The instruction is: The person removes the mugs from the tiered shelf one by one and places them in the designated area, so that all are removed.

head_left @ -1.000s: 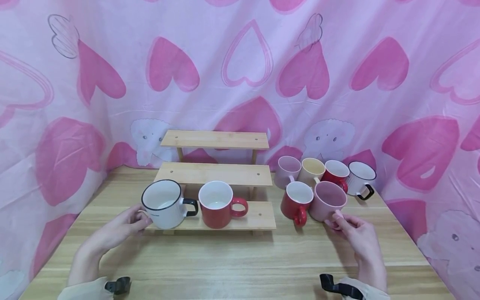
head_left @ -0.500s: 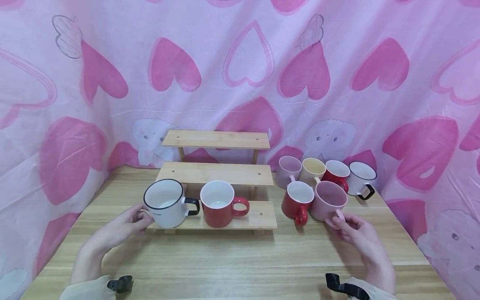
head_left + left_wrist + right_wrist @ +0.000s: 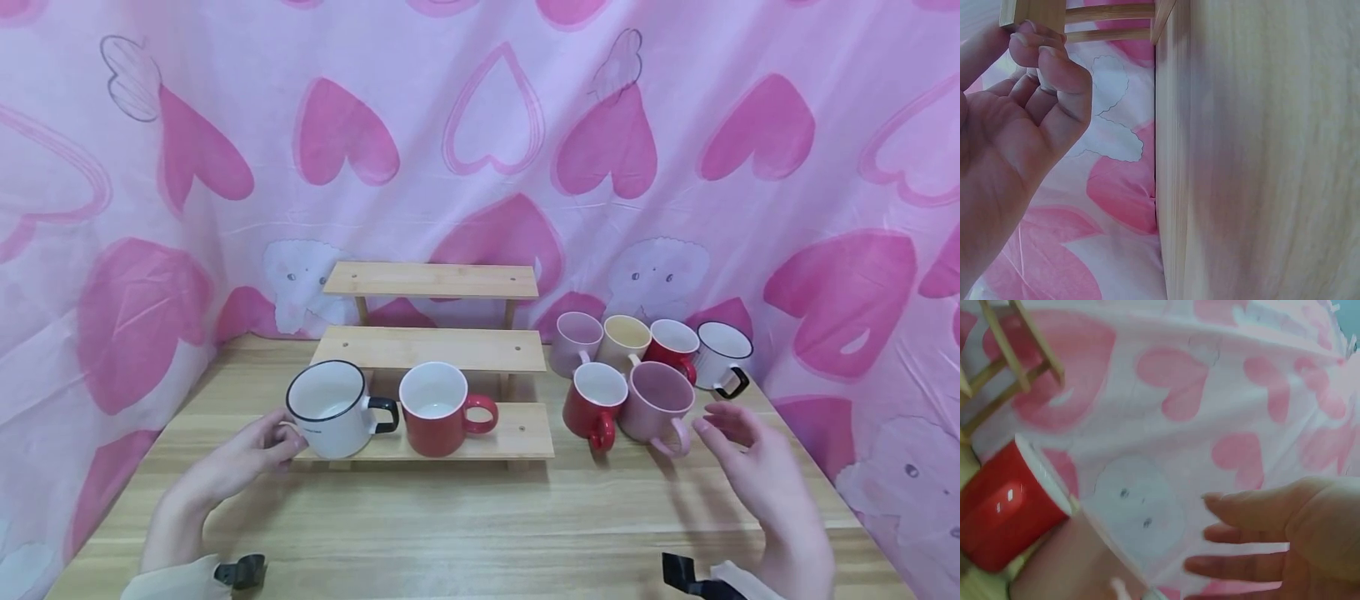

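Observation:
A white mug with black rim and handle [image 3: 330, 417] and a red mug [image 3: 433, 421] stand on the lowest board of a three-step wooden shelf [image 3: 525, 433]. My left hand [image 3: 251, 454] is at that board's left end, beside the white mug. In the left wrist view its curled fingers [image 3: 1063, 75] grip the board's end. My right hand [image 3: 757, 467] is off to the right of a pink mug [image 3: 656, 408], apart from its handle, holding nothing. The right wrist view has that hand with extended fingers [image 3: 1241, 565].
Left of the pink mug stands another red mug [image 3: 592, 408]. Behind them is a row with a lilac mug [image 3: 576, 342], a cream mug [image 3: 624, 343], a red mug [image 3: 671, 337] and a white mug with black handle [image 3: 720, 358]. A pink heart-print curtain [image 3: 487, 125] backs the wooden table [image 3: 465, 525].
My right hand has let go of the pink mug's handle and moved right, its fingers opening. The pink mug stays in place. My left hand has barely moved.

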{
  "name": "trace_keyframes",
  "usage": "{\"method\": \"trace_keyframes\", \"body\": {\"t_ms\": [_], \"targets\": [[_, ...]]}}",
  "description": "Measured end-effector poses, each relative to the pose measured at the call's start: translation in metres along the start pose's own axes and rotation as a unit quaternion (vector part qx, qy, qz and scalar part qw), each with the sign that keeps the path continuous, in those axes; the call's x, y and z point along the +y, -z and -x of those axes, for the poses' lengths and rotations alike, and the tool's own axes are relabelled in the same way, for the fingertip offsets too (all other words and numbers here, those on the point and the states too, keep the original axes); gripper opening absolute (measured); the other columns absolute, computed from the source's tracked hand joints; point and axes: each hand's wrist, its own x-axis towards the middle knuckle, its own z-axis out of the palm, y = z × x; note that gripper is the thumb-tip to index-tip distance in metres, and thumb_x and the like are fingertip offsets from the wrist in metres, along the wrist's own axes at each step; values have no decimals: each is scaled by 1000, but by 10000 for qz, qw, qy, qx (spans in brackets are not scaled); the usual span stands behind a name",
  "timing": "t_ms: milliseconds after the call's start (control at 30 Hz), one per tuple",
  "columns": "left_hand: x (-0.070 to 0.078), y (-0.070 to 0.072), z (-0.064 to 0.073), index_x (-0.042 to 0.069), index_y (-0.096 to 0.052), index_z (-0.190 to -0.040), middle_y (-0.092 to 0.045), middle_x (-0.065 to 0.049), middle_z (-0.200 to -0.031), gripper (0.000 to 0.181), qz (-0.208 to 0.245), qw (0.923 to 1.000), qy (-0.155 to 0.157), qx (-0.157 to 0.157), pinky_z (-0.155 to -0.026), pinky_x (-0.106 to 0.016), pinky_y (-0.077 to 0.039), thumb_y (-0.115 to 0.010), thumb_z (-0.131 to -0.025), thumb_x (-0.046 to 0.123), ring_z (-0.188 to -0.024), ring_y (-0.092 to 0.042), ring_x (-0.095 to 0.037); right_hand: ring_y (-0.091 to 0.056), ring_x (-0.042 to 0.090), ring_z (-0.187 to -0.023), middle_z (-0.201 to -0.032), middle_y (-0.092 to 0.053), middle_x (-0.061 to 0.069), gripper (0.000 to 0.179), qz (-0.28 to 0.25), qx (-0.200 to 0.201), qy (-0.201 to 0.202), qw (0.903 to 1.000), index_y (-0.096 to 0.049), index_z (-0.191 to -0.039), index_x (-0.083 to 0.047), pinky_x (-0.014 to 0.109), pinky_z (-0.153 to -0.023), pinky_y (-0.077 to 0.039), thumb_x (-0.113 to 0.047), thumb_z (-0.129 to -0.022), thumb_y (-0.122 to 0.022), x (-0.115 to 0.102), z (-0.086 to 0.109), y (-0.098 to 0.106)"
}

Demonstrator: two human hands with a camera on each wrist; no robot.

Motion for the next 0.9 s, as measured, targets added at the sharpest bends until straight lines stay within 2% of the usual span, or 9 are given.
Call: {"method": "trace_keyframes", "body": {"t_ms": [167, 233, 300, 433, 533, 600, 733, 833, 900], "targets": [[-2, -2, 0, -1, -47, -114, -50, -8, -83, 27, 71, 9999, -116, 4, -69, -32, -47, -59, -98, 18, -78, -51, -17, -58, -8, -82, -88, -65, -12, 21, -436, 718, 262, 9961, -67, -106, 1, 7, -72, -44, -14, -92, -69, -30, -1, -8], [-2, -2, 0, 0, -47, -113, -50, -7, -82, 26, 95, 9998, -163, -6, -69, -32, -47, -59, -99, 18, -78, -51, -16, -61, -4, -81, -89, -65, -12, 20, -812, 739, 348, 9933, -67, -105, 2, 12, -71, -48, -11, -90, -71, -44, -1, -15], [-2, -2, 0, 0, -47, -113, -51, -8, -83, 25, 113, 9997, -225, -17, -69, -32, -47, -58, -99, 17, -78, -51, -16, -63, 0, -83, -92, -65, -8, 19, -1171, 642, 386, 9903, -67, -105, 2, 17, -67, -52, -8, -89, -72, -56, -2, -24], [-1, -1, 0, -1, -47, -114, -52, -11, -86, 25, 147, 9997, -209, -3, -70, -31, -48, -57, -99, 16, -79, -52, -16, -65, 7, -85, -101, -63, 0, 17, -1723, 366, 604, 9825, -66, -104, 3, 21, -70, -54, -1, -88, -71, -79, -4, -44], [1, 0, 1, -2, -46, -116, -53, -15, -89, 27, 163, 9997, -171, -13, -72, -31, -48, -57, -100, 16, -82, -52, -18, -66, 11, -85, -103, -63, 5, 18, -1805, 210, 710, 9808, -66, -104, 0, 18, -76, -51, 1, -87, -72, -94, -4, -59], [1, 0, 1, -1, -46, -118, -53, -16, -90, 28, 190, 9997, -150, -18, -72, -31, -49, -57, -100, 16, -83, -53, -20, -68, 16, -83, -100, -65, 7, 19, -1982, 61, 655, 9779, -67, -104, -3, 21, -69, -53, 1, -86, -72, -103, -3, -68], [-1, 0, 1, -1, -46, -116, -52, -12, -87, 25, 229, 9993, -280, -57, -71, -30, -49, -56, -99, 14, -81, -53, -18, -69, 22, -84, -97, -67, 6, 20, -2098, -135, 771, 9746, -68, -103, -8, 26, -68, -55, 0, -85, -73, -118, 0, -89], [-2, 0, 1, -2, -45, -113, -50, -6, -84, 22, 258, 9988, -413, -95, -69, -30, -48, -56, -99, 12, -79, -51, -14, -67, 24, -90, -100, -65, 10, 21, -2498, -466, 1018, 9618, -67, -105, -4, 31, -79, -54, 0, -85, -73, -125, 1, -106], [-3, 0, 1, -2, -45, -112, -49, -5, -84, 21, 284, 9984, -477, -123, -68, -30, -48, -55, -100, 11, -78, -51, -13, -66, 23, -94, -102, -65, 11, 23, -2693, -732, 1029, 9547, -66, -108, -4, 33, -82, -53, -3, -86, -74, -129, 2, -115]]}}
